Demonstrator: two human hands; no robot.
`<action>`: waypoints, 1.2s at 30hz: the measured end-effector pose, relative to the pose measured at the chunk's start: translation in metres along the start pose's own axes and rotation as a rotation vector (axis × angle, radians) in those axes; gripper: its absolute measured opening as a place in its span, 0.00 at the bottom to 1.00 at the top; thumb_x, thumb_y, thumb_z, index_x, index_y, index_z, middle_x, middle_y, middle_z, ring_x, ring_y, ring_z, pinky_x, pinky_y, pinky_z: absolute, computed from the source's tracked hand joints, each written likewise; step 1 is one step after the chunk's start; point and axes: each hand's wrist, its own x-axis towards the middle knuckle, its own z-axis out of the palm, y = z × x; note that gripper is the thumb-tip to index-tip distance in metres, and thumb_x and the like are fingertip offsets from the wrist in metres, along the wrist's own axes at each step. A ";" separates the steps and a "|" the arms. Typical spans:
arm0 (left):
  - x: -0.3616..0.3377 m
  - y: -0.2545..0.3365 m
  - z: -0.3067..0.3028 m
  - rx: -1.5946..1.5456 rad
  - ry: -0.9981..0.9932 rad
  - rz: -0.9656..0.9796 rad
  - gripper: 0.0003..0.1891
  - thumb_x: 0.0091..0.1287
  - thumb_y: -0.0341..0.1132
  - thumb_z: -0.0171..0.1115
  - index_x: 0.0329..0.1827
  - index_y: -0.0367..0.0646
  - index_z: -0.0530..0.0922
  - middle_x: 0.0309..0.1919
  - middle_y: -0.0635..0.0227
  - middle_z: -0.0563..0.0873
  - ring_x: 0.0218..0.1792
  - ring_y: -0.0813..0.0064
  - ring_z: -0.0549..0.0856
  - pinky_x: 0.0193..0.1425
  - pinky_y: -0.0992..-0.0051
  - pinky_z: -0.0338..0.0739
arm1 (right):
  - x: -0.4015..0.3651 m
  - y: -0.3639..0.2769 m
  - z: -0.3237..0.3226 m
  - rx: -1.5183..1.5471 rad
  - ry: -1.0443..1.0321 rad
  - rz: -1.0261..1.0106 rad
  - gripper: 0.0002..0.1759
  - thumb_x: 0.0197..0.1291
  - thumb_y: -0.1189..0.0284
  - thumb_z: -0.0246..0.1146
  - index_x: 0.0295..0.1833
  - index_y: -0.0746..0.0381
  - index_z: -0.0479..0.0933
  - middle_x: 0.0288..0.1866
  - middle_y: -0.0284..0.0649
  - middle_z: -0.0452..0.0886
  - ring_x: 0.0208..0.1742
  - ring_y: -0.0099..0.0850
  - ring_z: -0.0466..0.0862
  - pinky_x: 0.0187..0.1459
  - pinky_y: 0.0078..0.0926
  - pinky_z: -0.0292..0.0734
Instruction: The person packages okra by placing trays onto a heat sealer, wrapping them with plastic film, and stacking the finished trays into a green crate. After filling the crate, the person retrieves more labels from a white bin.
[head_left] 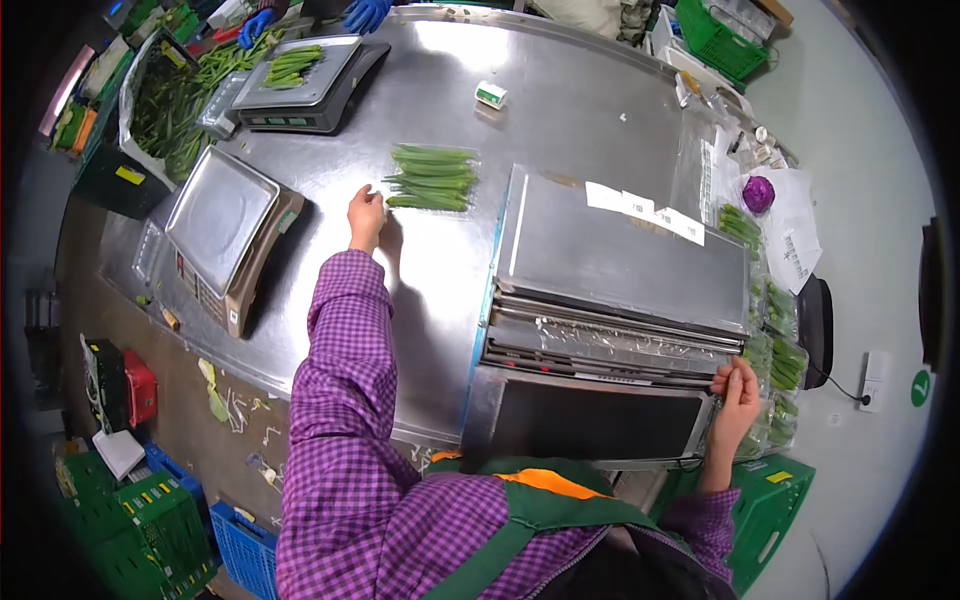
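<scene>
Rows of green okra (432,178) lie side by side on the steel table, seemingly on a clear tray or film. Just left of their lower left end is my left hand (367,218), fingers curled; whether it grips the edge there I cannot make out. My right hand (738,395) is at the right end of the film-wrapping machine (620,250), thumb and fingers pressed together. What sits between them is too small to tell. Clear film (630,340) shows in the machine's slot, above a dark plate (595,420).
An unloaded scale (225,215) stands left of my left arm. Another scale (300,75) carries okra, near a co-worker's blue-gloved hands (366,14). A crate of okra (125,175) is far left. Several packed okra trays (785,365) and a purple cabbage (758,194) line the right side.
</scene>
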 end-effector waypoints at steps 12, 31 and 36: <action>-0.104 -0.068 -0.142 -0.183 -0.262 -0.215 0.20 0.58 0.16 0.52 0.55 0.33 0.71 0.39 0.67 0.79 0.36 0.80 0.79 0.36 0.80 0.75 | -0.129 -0.063 0.253 0.104 -1.068 -0.027 0.22 0.60 0.79 0.55 0.61 0.68 0.65 0.54 0.52 0.73 0.54 0.36 0.77 0.51 0.27 0.75; -0.229 0.061 -0.281 -0.452 -0.391 -0.067 0.26 0.51 0.19 0.58 0.57 0.35 0.72 0.42 0.68 0.76 0.36 0.82 0.75 0.40 0.82 0.75 | -0.136 -0.037 0.282 0.102 -0.871 -0.041 0.26 0.55 0.83 0.54 0.61 0.65 0.63 0.42 0.39 0.73 0.30 0.24 0.75 0.32 0.21 0.73; -0.225 0.141 -0.196 -0.444 -0.635 0.110 0.23 0.54 0.20 0.60 0.57 0.34 0.72 0.40 0.71 0.75 0.35 0.84 0.75 0.38 0.82 0.74 | -0.055 -0.049 0.202 0.225 -0.703 0.010 0.25 0.54 0.85 0.54 0.61 0.67 0.64 0.43 0.38 0.73 0.33 0.18 0.74 0.32 0.15 0.71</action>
